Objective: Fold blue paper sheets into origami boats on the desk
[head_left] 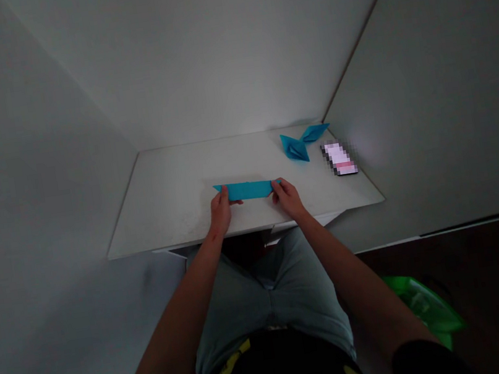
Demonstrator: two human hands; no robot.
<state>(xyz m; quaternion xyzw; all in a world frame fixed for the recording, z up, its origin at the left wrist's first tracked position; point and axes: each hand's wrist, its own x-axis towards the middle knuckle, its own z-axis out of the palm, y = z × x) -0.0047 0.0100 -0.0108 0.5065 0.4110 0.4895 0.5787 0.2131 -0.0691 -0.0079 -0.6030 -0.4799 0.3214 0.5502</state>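
Observation:
A folded strip of blue paper (250, 190) is stretched level between my two hands, over the front part of the white desk. My left hand (222, 210) pinches its left end, with the thumb on top and a pointed corner sticking out past it. At the opposite end, my right hand (287, 197) grips the paper between thumb and fingers. Two folded blue paper boats (294, 148) rest near the back right of the desk, apart from my hands.
A phone (340, 158) with a lit, blurred screen lies at the desk's right side. Walls enclose the white desk (157, 194) at the back and both sides. Down on the dark floor to the right is a green plastic bag (424, 304).

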